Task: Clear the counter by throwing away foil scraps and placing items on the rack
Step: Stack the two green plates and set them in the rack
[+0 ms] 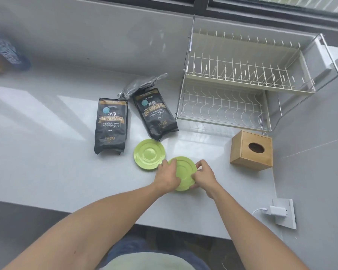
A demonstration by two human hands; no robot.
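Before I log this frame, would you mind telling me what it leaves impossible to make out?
- Head view: whether the near plate is lifted or resting; left hand and right hand cover its edges.
- Blue package, far left: blurred and cut off by the frame edge.
- Coffee bags' small print: too small.

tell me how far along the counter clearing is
Early stage. Done: nothing visibly, as both tiers of the rack are empty. In hand: the left hand and right hand grip the near green saucer. Left: the second saucer, two coffee bags, and the crumpled foil scrap behind them.
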